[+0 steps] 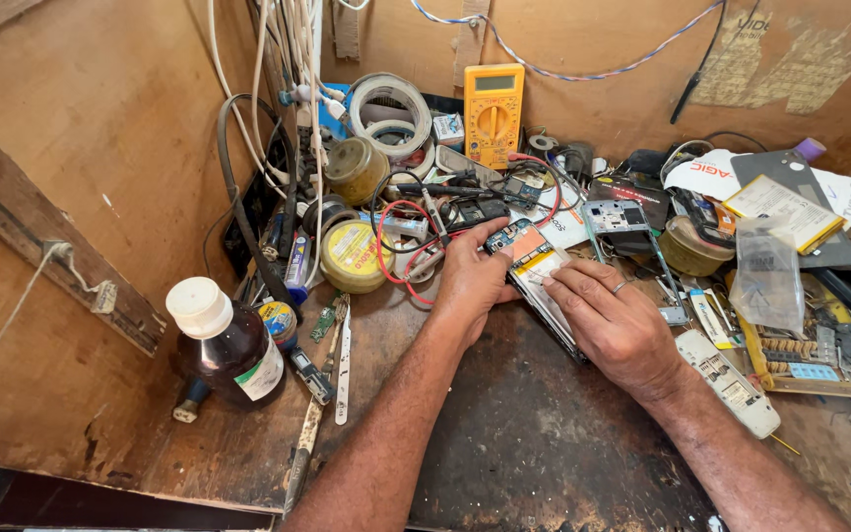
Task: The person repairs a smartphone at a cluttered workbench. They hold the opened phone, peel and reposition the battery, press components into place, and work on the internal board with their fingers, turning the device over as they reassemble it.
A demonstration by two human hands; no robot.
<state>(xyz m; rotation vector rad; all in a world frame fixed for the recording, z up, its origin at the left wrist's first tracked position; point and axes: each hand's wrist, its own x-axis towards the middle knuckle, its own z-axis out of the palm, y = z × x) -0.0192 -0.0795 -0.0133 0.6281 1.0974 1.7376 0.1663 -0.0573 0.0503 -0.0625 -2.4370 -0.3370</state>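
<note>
Head view, looking down on a worn, stained wooden bench [544, 443] boxed in by plywood walls. Far left: a cord runs off the frame edge, its end cut off. Near left, a brown glass bottle [229, 350] with a white cap stands upright; dark liquid shows through the glass, level hard to judge. Just right of it, a round yellow-lidded tin [352, 254] lies shut, contents hidden; behind it a second, dull brass-coloured tin [357, 169], also shut. Tape rolls [391, 113] lean against the far wall beside a yellow multimeter [492, 113], whose red and black leads loop down into the clutter and get lost there. Centre: an opened phone [534, 266] lies flat on the bench, circuit board and yellow-white inner parts exposed; its near edge is covered by both hands. Left hand [470, 281] curled, fingers gripping the phone's far left end. Right hand [618, 325], ring on one finger, lies palm down with fingers extended, fingertips pressing the phone's middle; whether it pinches anything cannot be told. Right: a clear plastic bag [768, 281], contents indistinct, over a tray of small parts [819, 360]. A white remote-like shell [731, 382] lies near the right wrist. Far right items are cut off by the frame.
</note>
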